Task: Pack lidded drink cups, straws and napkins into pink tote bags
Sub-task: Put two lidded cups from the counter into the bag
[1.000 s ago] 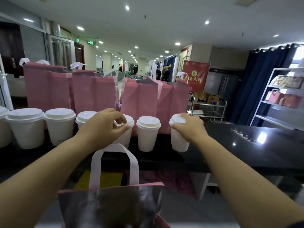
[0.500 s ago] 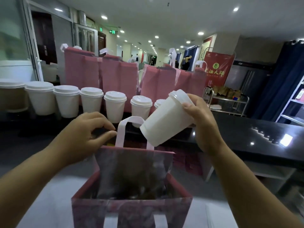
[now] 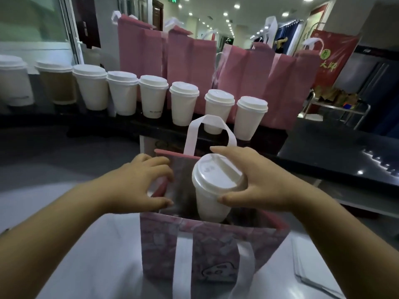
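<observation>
An open pink tote bag (image 3: 190, 249) with white handles stands on the pale table right in front of me. My right hand (image 3: 263, 184) grips a white lidded cup (image 3: 213, 190) just under its lid, thumb on the near side. The cup is upright with its lower half inside the bag. My left hand (image 3: 138, 182) holds the bag's left rim, fingers curled over the edge and thumb on the near side.
Several white lidded cups (image 3: 183, 102) stand in a row on the black counter (image 3: 336, 156) behind the bag. Several tall pink tote bags (image 3: 248, 78) stand behind them. A metal trolley (image 3: 336, 108) and a red banner (image 3: 332, 59) are at the right.
My right hand lifted a cup off the counter, carried it tilted over the bag and now has it upright, lowered into the bag. My left hand moved from the cups to the bag's rim.
</observation>
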{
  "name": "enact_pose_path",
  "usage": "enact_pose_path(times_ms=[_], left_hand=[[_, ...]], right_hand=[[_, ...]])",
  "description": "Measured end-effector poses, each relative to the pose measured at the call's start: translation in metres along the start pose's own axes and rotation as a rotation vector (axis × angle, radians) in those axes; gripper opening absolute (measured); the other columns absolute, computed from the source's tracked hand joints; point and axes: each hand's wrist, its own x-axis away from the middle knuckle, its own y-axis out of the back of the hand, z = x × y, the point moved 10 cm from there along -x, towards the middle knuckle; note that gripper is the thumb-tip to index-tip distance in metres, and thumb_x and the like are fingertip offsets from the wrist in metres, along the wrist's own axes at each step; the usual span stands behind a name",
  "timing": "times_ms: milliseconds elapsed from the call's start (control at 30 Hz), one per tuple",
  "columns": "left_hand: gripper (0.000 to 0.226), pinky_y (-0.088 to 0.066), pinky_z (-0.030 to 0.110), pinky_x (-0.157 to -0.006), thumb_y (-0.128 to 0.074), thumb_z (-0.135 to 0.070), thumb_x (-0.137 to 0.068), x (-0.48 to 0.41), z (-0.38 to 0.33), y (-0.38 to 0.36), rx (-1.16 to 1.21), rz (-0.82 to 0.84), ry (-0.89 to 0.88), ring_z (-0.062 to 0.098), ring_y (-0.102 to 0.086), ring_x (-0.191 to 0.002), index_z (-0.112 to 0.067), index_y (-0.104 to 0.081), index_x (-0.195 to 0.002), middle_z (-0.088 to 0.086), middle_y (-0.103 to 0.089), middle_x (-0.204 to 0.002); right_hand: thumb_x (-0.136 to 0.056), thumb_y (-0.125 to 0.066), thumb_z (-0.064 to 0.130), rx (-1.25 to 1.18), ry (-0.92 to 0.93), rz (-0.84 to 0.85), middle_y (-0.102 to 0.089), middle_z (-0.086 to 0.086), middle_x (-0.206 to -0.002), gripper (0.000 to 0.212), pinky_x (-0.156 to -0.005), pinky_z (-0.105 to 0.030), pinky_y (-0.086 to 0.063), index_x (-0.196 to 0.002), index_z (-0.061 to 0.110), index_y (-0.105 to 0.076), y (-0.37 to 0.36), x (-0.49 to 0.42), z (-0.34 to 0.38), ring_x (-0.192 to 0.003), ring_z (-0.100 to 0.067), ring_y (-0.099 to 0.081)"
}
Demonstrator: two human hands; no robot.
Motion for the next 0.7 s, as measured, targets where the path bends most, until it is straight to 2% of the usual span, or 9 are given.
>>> enact_pose_path(times_ms=[100,233,367,567,700], left_hand=[[0.087,-0.023,0.041,-0.112,-0.062,-0.067,-0.069,0.002,0.003,-0.015,0.042,0.121,0.041,0.004,0.01,-0.14,-0.056,-0.01,-0.138,-0.024,0.011,-0.152],[0.114,-0.014,0.038,-0.115,-0.06,-0.077,-0.053,0.005,0.002,-0.023,0.035,0.181,0.017,-0.006,0.028,-0.126,-0.059,0.022,-0.13,-0.029,0.04,-0.134],[0.121,-0.008,0.03,-0.113,-0.059,-0.081,-0.049,0.007,0.006,-0.024,0.02,0.185,0.013,-0.008,0.031,-0.124,-0.057,0.03,-0.126,-0.027,0.042,-0.135],[0.127,-0.001,0.025,-0.11,-0.059,-0.083,-0.047,0.009,0.007,-0.026,0.027,0.197,0.0,-0.009,0.038,-0.119,-0.053,0.036,-0.126,-0.027,0.044,-0.137],[0.125,-0.001,0.026,-0.111,-0.058,-0.083,-0.048,0.008,0.004,-0.027,0.025,0.205,-0.018,-0.005,0.036,-0.126,-0.055,0.041,-0.119,-0.024,0.045,-0.138]], right_hand=[[-0.071,-0.073,0.045,0.144,0.008,0.101,-0.035,0.023,-0.137,0.088,-0.1,-0.025,-0.036,-0.144,0.04,-0.023,-0.017,-0.005,-0.001,-0.119,0.0,-0.033],[-0.067,-0.074,0.055,0.271,0.039,0.17,-0.043,0.017,-0.133,0.084,-0.095,-0.028,-0.046,-0.137,0.037,-0.03,-0.038,-0.012,0.003,-0.113,-0.007,-0.045],[-0.066,-0.075,0.057,0.319,0.042,0.238,-0.046,0.012,-0.126,0.081,-0.088,-0.032,-0.05,-0.132,0.034,-0.034,-0.06,-0.021,0.004,-0.105,-0.011,-0.05],[-0.067,-0.078,0.05,0.361,0.082,0.357,-0.042,0.012,-0.124,0.081,-0.08,-0.022,-0.048,-0.133,0.03,-0.035,-0.087,-0.033,0.007,-0.101,-0.011,-0.049],[-0.066,-0.078,0.051,0.408,0.106,0.411,-0.044,0.007,-0.121,0.081,-0.084,-0.029,-0.052,-0.132,0.025,-0.038,-0.109,-0.037,0.005,-0.101,-0.016,-0.052]])
